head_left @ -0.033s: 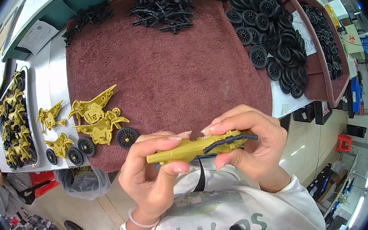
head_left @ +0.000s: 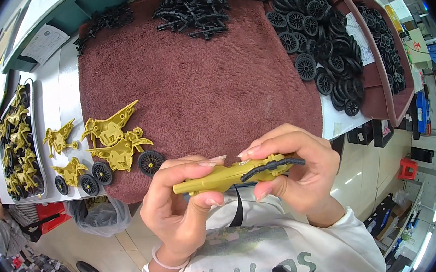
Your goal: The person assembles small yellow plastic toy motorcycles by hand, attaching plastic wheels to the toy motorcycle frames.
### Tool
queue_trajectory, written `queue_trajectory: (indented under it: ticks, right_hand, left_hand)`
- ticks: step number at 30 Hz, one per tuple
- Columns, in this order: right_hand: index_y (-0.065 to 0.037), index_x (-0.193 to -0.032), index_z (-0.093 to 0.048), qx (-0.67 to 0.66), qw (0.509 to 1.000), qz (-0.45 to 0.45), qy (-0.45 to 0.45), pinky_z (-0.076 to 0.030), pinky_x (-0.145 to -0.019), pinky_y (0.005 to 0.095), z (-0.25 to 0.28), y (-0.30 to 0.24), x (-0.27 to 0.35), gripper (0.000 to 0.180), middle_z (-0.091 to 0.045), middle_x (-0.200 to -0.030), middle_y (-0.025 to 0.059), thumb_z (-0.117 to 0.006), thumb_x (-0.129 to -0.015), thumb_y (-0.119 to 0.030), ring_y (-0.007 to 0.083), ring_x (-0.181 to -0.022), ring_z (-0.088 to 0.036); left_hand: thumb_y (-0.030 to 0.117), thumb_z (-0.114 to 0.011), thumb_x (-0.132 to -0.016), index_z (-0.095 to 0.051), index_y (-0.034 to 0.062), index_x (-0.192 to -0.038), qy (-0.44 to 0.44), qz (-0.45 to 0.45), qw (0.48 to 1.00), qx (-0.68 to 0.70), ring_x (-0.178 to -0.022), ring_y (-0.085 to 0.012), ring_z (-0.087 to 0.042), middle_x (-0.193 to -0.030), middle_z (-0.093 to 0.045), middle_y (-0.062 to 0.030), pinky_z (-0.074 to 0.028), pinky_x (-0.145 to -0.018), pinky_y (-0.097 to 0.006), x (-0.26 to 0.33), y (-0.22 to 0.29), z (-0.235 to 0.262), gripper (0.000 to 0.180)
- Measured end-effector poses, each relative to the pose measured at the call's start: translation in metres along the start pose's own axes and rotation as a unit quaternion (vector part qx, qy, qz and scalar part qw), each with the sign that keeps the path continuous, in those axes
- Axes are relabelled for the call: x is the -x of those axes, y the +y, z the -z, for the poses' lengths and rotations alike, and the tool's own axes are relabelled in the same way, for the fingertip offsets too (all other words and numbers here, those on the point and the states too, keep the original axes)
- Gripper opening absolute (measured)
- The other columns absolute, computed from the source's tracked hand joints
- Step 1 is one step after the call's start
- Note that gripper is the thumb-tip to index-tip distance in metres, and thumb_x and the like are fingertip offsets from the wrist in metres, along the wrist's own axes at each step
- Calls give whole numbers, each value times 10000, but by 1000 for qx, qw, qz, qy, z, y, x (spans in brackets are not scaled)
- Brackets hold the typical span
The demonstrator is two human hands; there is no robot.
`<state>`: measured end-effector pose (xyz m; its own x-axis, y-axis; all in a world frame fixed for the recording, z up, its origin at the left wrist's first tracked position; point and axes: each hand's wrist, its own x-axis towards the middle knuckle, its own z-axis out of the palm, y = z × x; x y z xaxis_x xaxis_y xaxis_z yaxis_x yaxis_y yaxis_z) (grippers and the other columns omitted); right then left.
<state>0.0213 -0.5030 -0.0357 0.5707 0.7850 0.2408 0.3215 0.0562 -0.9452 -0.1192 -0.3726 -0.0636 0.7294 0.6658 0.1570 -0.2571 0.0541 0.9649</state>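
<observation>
Yellow toy motorbike body [head_left: 217,178] is held horiz. at lower ctr of frame, w/ blk curved bar [head_left: 272,167] at rt. Left end is pinched betw. thumb & fingers of L hand [head_left: 175,208]; rt end is gripped likewise by R hand [head_left: 308,174]. Blk wheels [head_left: 306,67] are piled upper rt.

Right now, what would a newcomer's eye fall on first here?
Probably the yellow plastic body with curved black bar, between the left hand and right hand, lower centre. Then the black spoked wheel heap, upper right, and the black rod pile on the maroon cloth's far end.
</observation>
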Motion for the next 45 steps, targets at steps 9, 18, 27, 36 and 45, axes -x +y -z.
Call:
queue_trajectory:
  ticks: [9, 18, 27, 36, 45]
  right_hand:
    - [30, -1001, -674, -146, 978, -147, 1, -518, -777, 262, 9, 3, -5, 363, -688, -957, 113, -860, -700, -52, 155, -887, -675]
    - [46, -1110, -663, -140, 962, -199, -127, -509, -877, 304, 12, 8, -1, 430, -687, -990, 97, -819, -709, 38, 163, -973, -650]
    - [62, -1089, -643, -290, 943, -163, 12, -578, -860, 371, -15, 18, 9, 467, -628, -1051, 151, -856, -685, -35, 286, -986, -682]
    - [-17, -1051, -695, -132, 987, -69, -53, -501, -815, 313, -16, 13, 5, 331, -649, -1031, 111, -811, -742, -40, 206, -966, -641]
    - [8, -1009, -694, -102, 994, -17, -23, -538, -734, 282, -23, 11, 9, 304, -665, -978, 146, -801, -724, -9, 207, -867, -689]
  left_hand:
    - [50, -788, -797, -608, -53, -1074, -16, 113, 993, -27, -921, -213, -674, -974, -688, -163, -517, -835, -295, -14, 20, 0, 345]
    - [202, -868, -721, -596, -38, -1125, -43, 182, 976, 116, -999, -228, -655, -1086, -667, -188, -513, -875, -337, -17, 27, 3, 543]
    - [76, -862, -667, -674, -31, -1011, -18, 24, 996, -82, -933, -234, -650, -992, -675, -150, -510, -816, -328, 12, -2, 2, 406]
    - [45, -810, -688, -679, -10, -975, -11, -122, 983, -139, -846, -224, -634, -951, -689, -107, -463, -784, -356, 10, -13, 1, 320]
    - [120, -778, -736, -676, 20, -961, -24, -174, 966, -190, -818, -213, -640, -942, -698, -78, -413, -776, -341, 10, -13, 4, 266]
